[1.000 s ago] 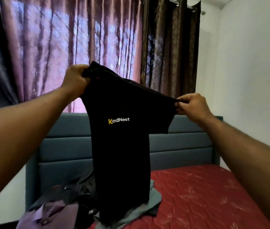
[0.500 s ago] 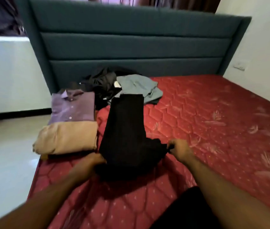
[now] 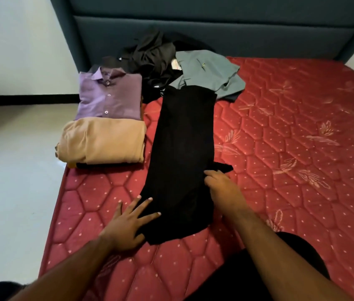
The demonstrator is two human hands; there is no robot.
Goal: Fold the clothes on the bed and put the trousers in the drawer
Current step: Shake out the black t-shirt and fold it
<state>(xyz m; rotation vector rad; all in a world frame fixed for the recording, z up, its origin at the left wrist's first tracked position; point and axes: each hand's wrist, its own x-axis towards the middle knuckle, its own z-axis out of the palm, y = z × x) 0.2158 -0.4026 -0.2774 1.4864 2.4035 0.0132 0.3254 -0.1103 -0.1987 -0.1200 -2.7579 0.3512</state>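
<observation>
A black t-shirt lies lengthwise on the red mattress, folded into a long narrow strip. My left hand rests flat with spread fingers on its near left edge. My right hand holds the shirt's right edge, where a sleeve tip sticks out. A folded purple shirt and a folded tan garment are stacked at the bed's left edge. A crumpled black pile and a grey-green shirt lie by the headboard. No drawer is in view.
A dark teal padded headboard closes the far end of the bed. Pale floor runs along the left side, right beside the folded stack. The mattress's right half is bare red quilting.
The t-shirt went from held up in the air to lying on the mattress. My left hand has flattened on its near edge, and my right hand has moved inward with the sleeve.
</observation>
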